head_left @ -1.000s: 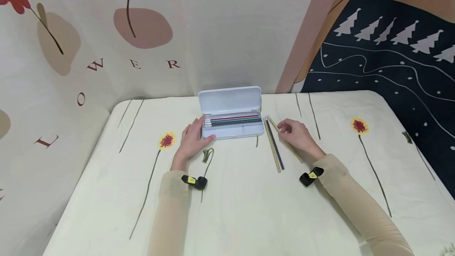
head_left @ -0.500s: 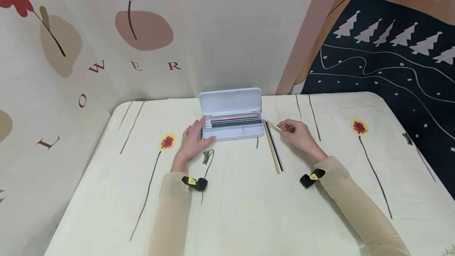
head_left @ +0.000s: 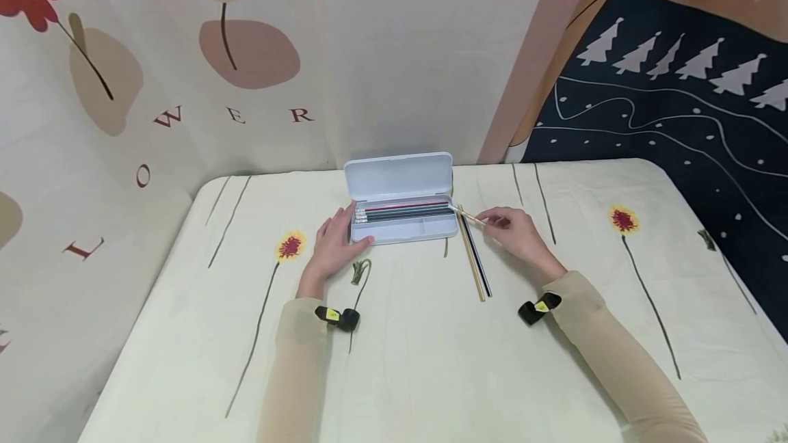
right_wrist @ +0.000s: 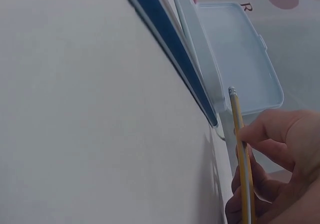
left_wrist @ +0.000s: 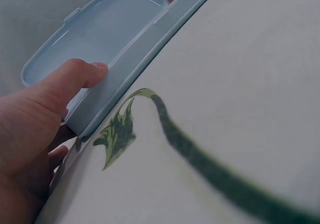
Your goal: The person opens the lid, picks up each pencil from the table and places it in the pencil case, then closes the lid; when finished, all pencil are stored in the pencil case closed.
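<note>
A light blue pencil case (head_left: 397,230) stands with its lid raised, several eraser-tipped pencils (head_left: 403,212) lying in its back compartment. My left hand (head_left: 332,241) holds the case's left end, thumb over the front wall and fingers around the corner in the left wrist view. My right hand (head_left: 516,232) pinches a yellow pencil (right_wrist: 243,164) between thumb and fingers. Its eraser end points left and overlaps the right end of the case in the head view. Just right of the case, a gold pencil (head_left: 472,258) and a dark striped pencil (head_left: 479,258) lie side by side.
The cream tablecloth (head_left: 406,361) carries printed flowers and stems. Behind the table hangs a pale printed curtain (head_left: 394,53), and a dark cloth with white trees (head_left: 652,108) drops at the right. Each wrist wears a small black camera.
My right hand has lifted the yellow pencil off the table and brought its eraser end leftward to the case. The left hand has stayed on the case.
</note>
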`<state>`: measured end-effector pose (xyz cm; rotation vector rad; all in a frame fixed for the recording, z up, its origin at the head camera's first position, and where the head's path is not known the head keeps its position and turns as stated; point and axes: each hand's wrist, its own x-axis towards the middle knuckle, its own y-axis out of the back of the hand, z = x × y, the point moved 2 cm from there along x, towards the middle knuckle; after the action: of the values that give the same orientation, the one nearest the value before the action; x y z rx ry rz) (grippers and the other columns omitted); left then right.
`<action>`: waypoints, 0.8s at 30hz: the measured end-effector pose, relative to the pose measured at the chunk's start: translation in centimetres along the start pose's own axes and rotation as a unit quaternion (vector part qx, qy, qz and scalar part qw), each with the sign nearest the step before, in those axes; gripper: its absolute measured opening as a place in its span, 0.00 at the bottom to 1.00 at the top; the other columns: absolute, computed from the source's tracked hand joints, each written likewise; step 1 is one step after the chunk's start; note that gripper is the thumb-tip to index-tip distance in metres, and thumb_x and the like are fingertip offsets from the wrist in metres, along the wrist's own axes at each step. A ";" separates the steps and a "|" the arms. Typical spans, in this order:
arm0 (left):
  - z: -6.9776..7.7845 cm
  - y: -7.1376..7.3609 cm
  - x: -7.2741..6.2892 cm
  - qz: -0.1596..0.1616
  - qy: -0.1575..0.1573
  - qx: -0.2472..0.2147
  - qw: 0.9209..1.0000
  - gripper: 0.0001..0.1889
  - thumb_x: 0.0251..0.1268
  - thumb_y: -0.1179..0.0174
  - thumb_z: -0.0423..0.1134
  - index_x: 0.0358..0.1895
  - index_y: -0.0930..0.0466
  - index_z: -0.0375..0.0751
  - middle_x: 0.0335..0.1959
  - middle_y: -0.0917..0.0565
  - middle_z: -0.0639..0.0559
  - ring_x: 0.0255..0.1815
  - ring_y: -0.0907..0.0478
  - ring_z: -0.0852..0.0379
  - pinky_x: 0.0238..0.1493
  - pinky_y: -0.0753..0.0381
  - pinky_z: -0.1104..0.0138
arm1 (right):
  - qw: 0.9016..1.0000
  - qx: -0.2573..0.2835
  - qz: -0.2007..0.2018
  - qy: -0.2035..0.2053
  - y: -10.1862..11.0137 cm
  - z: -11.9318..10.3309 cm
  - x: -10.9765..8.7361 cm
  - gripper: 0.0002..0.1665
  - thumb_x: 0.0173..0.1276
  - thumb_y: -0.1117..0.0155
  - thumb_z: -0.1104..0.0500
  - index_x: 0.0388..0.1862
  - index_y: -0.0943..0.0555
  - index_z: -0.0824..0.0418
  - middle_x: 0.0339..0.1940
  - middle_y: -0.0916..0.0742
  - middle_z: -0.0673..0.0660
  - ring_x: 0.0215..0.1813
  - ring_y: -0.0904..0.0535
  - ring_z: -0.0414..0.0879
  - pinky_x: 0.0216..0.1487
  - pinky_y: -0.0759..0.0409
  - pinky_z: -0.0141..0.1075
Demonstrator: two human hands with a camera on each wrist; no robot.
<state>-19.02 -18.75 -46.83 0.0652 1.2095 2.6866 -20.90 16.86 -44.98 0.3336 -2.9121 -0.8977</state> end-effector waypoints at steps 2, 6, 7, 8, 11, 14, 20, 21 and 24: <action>0.0 0.0 0.0 0.000 0.000 -0.001 1.000 0.45 0.64 0.39 0.50 0.77 0.53 0.37 0.76 0.45 0.41 0.77 0.57 0.44 0.73 0.65 0.52 | 1.000 0.003 0.001 0.003 0.0 -0.1 0.1 0.12 0.64 0.39 0.69 0.46 0.15 0.67 0.35 0.15 0.60 0.37 0.22 0.50 0.37 0.25 0.38; 0.0 0.0 0.0 0.000 0.001 0.001 1.000 0.45 0.64 0.39 0.50 0.77 0.53 0.37 0.76 0.45 0.41 0.77 0.57 0.44 0.73 0.65 0.52 | 1.000 0.004 0.001 0.016 -0.2 -0.4 0.2 0.12 0.64 0.39 0.69 0.46 0.15 0.67 0.35 0.14 0.60 0.37 0.22 0.50 0.36 0.25 0.35; 0.0 0.0 0.0 0.000 0.001 0.002 1.000 0.45 0.64 0.39 0.50 0.77 0.53 0.37 0.76 0.45 0.41 0.77 0.57 0.44 0.73 0.65 0.52 | 1.000 0.005 0.000 0.019 -0.2 -0.4 0.2 0.12 0.64 0.39 0.69 0.46 0.15 0.67 0.35 0.14 0.60 0.37 0.22 0.50 0.36 0.25 0.35; 0.0 0.0 0.1 0.000 0.001 0.003 1.000 0.45 0.64 0.39 0.50 0.77 0.53 0.37 0.76 0.45 0.41 0.77 0.57 0.44 0.73 0.65 0.52 | 1.000 0.004 0.000 0.021 -0.3 -0.5 0.3 0.12 0.64 0.39 0.69 0.46 0.15 0.67 0.35 0.14 0.60 0.37 0.22 0.50 0.36 0.25 0.35; -0.1 0.0 0.0 0.000 0.002 0.004 1.000 0.45 0.64 0.39 0.50 0.77 0.53 0.37 0.76 0.45 0.41 0.77 0.57 0.44 0.73 0.64 0.53 | 1.000 0.003 0.000 0.022 -0.4 -0.8 0.5 0.12 0.64 0.39 0.69 0.46 0.15 0.67 0.36 0.14 0.61 0.37 0.22 0.50 0.36 0.25 0.35; -0.1 0.0 0.0 0.000 0.002 0.003 1.000 0.45 0.64 0.39 0.50 0.77 0.53 0.37 0.76 0.45 0.41 0.77 0.57 0.44 0.73 0.65 0.53 | 1.000 0.001 -0.001 0.019 -0.6 -1.2 0.7 0.12 0.64 0.39 0.69 0.46 0.15 0.68 0.37 0.15 0.61 0.38 0.22 0.50 0.37 0.25 0.35; -0.1 0.0 0.0 -0.002 0.003 0.003 1.000 0.45 0.64 0.39 0.50 0.77 0.54 0.38 0.76 0.45 0.41 0.77 0.57 0.45 0.73 0.65 0.53 | 1.000 0.001 -0.014 0.013 -1.1 -2.0 1.3 0.12 0.65 0.39 0.67 0.46 0.15 0.66 0.37 0.15 0.61 0.37 0.24 0.49 0.31 0.28 0.34; -0.2 0.0 0.1 -0.002 0.003 0.003 1.000 0.45 0.64 0.39 0.50 0.77 0.53 0.38 0.76 0.45 0.41 0.77 0.57 0.45 0.73 0.65 0.53 | 1.000 0.002 -0.015 0.014 -1.2 -2.1 1.5 0.12 0.65 0.39 0.67 0.46 0.15 0.66 0.37 0.15 0.61 0.36 0.25 0.49 0.29 0.29 0.33; -0.2 0.0 0.1 -0.002 0.003 0.003 1.000 0.45 0.64 0.39 0.50 0.77 0.53 0.38 0.76 0.45 0.41 0.77 0.57 0.45 0.73 0.65 0.53 | 1.000 0.004 -0.020 0.015 -1.5 -2.5 1.8 0.12 0.66 0.39 0.67 0.47 0.14 0.65 0.37 0.15 0.60 0.36 0.26 0.49 0.27 0.30 0.32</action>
<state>-19.11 -18.86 -47.00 0.0557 1.2177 2.6827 -22.05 13.87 -43.69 0.4053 -2.8920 -0.8778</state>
